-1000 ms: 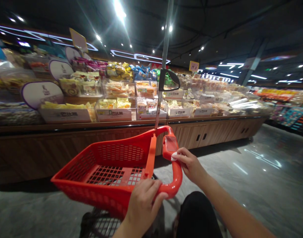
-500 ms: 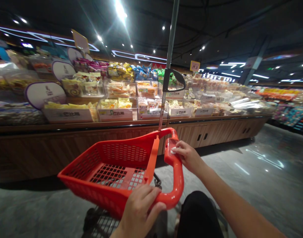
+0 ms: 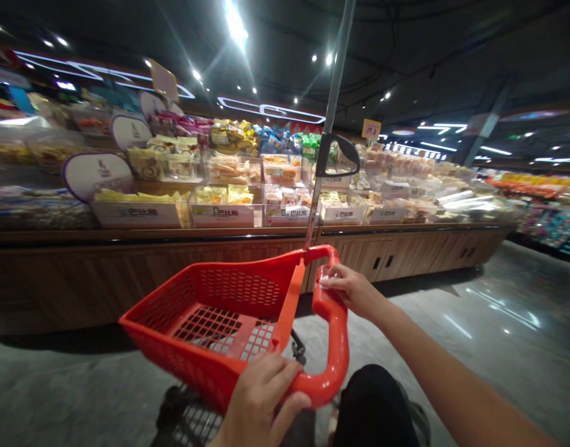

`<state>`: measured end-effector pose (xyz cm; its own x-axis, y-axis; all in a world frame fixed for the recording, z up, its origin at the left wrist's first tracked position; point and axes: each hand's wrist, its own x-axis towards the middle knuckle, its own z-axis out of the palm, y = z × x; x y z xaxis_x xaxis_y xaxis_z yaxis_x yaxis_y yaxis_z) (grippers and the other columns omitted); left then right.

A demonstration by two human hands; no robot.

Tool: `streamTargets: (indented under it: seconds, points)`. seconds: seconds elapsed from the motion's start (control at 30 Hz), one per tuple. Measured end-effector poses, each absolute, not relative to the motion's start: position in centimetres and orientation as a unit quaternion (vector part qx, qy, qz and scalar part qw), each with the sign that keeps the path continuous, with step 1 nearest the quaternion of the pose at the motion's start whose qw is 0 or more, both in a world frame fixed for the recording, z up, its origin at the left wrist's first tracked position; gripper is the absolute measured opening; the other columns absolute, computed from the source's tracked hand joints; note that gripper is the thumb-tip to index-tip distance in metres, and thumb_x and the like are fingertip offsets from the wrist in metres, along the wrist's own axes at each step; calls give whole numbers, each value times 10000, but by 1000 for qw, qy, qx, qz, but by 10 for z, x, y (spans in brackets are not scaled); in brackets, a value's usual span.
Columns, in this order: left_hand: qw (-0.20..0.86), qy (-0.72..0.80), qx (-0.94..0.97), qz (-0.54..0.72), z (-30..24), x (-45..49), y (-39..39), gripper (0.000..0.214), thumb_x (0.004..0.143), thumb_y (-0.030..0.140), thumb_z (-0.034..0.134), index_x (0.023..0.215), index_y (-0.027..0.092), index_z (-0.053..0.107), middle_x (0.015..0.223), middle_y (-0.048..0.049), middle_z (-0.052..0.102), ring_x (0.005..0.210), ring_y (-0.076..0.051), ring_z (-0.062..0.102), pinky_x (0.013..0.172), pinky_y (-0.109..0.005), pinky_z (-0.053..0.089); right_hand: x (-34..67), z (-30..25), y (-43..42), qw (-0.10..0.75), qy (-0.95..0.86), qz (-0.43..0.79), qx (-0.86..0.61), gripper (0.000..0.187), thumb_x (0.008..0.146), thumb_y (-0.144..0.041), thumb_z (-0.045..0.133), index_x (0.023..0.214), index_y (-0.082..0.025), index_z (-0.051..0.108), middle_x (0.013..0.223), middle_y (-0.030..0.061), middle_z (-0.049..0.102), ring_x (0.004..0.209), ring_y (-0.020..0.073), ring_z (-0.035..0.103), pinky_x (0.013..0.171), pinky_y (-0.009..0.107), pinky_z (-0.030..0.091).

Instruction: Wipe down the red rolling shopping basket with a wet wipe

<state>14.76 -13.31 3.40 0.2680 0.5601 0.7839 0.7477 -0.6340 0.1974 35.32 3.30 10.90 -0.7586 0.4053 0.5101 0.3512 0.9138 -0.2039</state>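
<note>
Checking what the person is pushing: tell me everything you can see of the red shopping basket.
The red shopping basket looks like moulded plastic, with perforated sides and a grid floor. It appears tilted in the view and sits above a dark wire rack. A glossy red handle curves around its near end, held by the left hand and right hand. An orange strip runs down inside it, and a thin metal pole rises from its far corner.
</note>
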Motion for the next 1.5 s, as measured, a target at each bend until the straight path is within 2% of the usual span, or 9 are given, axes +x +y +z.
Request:
streamTargets:
  seconds: [0.1,0.2,0.4,0.63,0.77,0.93,1.17,1.37,1.5]
  points:
    - [99,-415,-795,-431,33,146,-134,185,870,339,518,953,193,594,794,-16,656,730,-141,616,698,-262,503,352,114,23,223,-962,67,-146,327,875,-65,490,1046,-258,691,1000,51,578,874,152,565,778,267,466]
    - [100,-413,-798,-427,30,145,-136,182,867,330,519,960,191,593,796,-21,656,734,-145,616,697,-264,508,351,116,28,205,-965,88,-136,349,842,-29,521,1028,-264,699,989,43,590,862,146,576,775,259,472]
    - [126,-416,-797,-420,28,141,-137,208,861,339,532,990,189,595,829,-27,667,777,-148,629,742,-266,517,345,110,60,259,-931,22,-258,358,784,7,535,981,-224,724,973,62,585,849,160,592,776,296,476]
    - [119,-414,-801,-416,36,136,-145,209,875,361,503,929,192,614,793,-16,663,750,-132,625,713,-241,518,345,113,17,234,-955,64,-173,427,771,31,514,1029,-258,694,982,30,592,852,142,587,774,261,473]
    - [135,-413,-797,-419,40,134,-151,245,876,396,498,942,200,628,813,-19,673,778,-130,639,747,-232,519,349,106,43,270,-924,66,-261,344,801,-23,520,991,-233,716,991,46,626,836,149,614,778,272,489]
    - [158,-404,-795,-424,43,134,-150,247,877,400,497,949,201,627,808,-18,681,758,-127,646,728,-226,523,349,99,69,315,-883,42,-345,341,803,-21,503,987,-203,724,937,74,671,854,189,622,807,328,488]
    - [149,-400,-804,-413,42,132,-150,244,874,393,507,937,186,619,809,-24,680,769,-130,643,751,-244,528,349,103,34,280,-928,112,-220,330,814,-29,522,995,-230,709,992,45,625,852,145,612,795,273,490]
    - [143,-386,-809,-420,36,128,-147,222,848,366,552,967,192,621,822,-25,685,781,-131,646,748,-234,532,361,97,42,365,-866,102,-324,297,812,-39,512,940,-208,721,950,54,619,860,172,611,780,293,490]
    - [124,-388,-819,-404,34,122,-148,232,845,363,557,985,190,622,848,-30,689,801,-132,646,779,-233,529,366,90,4,379,-880,140,-250,338,811,-18,483,977,-222,696,947,51,597,876,170,593,771,287,491]
